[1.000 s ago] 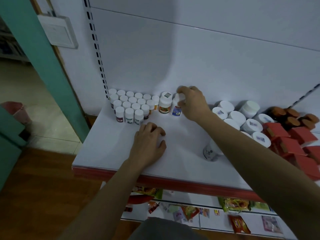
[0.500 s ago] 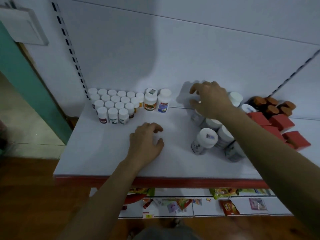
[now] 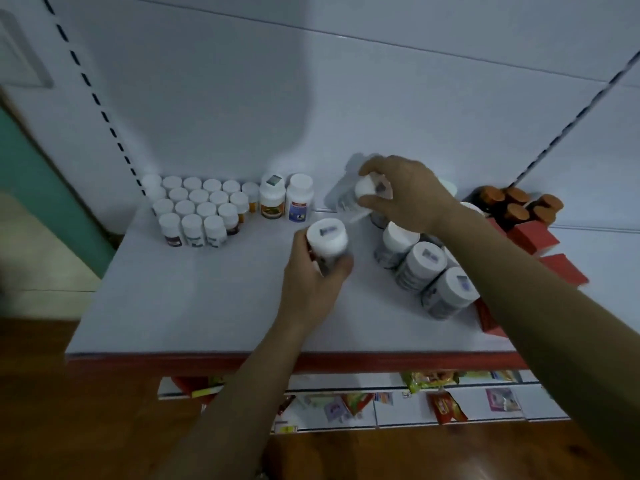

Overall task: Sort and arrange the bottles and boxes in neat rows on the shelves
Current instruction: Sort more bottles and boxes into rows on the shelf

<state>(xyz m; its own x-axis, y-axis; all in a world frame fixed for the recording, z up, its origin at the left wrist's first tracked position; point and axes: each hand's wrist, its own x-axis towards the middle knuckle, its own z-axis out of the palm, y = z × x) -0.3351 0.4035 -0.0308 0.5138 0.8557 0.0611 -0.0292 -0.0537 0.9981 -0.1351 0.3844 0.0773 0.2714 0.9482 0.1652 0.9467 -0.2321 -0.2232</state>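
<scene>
Head view: a white shelf [image 3: 173,299] with a red front edge fills the middle of the frame. The left hand [image 3: 311,285], just below centre, has its fingers curled round a big bottle [image 3: 327,242] with a white cap, lifted off the shelf. The right hand [image 3: 410,192], right of centre, grips a second bottle [image 3: 369,190] from above; that one is blurred. Small bottles [image 3: 197,209] stand in tight rows at the back, left of centre, with two taller bottles [image 3: 285,197] just beside them. More big white-capped bottles [image 3: 427,268] huddle under the right forearm. Red boxes [image 3: 533,237] and brown-capped bottles [image 3: 516,204] sit at the right edge. Along the bottom of the frame, a lower shelf [image 3: 388,415] holds coloured packets [image 3: 446,408].
</scene>
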